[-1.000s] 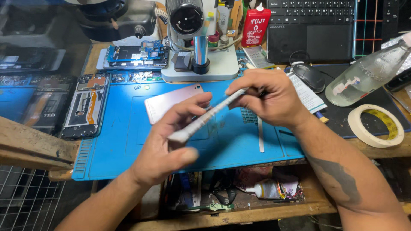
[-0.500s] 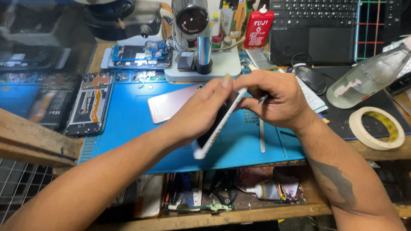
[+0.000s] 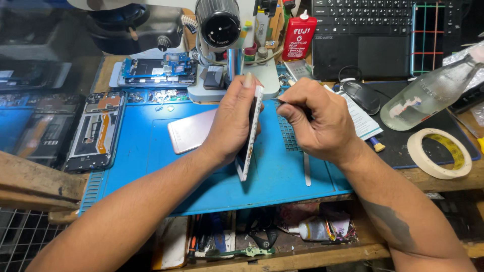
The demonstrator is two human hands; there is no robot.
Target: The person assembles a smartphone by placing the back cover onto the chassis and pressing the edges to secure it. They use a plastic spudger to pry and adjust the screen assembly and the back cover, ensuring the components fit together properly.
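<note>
My left hand (image 3: 233, 121) grips a white-framed phone (image 3: 250, 136), held on edge almost upright above the blue work mat (image 3: 151, 166). My right hand (image 3: 316, 121) is closed around a thin metal tool whose tip (image 3: 279, 98) touches the phone's upper edge. A pink phone back cover (image 3: 189, 132) lies on the mat just left of my left hand. A flat metal pry strip (image 3: 307, 168) rests on the mat below my right wrist.
A microscope (image 3: 222, 25) stands behind the hands. Two opened phones (image 3: 96, 131) (image 3: 156, 70) lie at left and back. A red bottle (image 3: 298, 36), laptop (image 3: 363, 30), mouse (image 3: 362, 95), clear bottle (image 3: 433, 90) and tape roll (image 3: 438, 153) sit at right.
My left hand has turned the phone from a low slant to nearly upright on its edge. My right hand has stayed at the phone's top edge with the tool.
</note>
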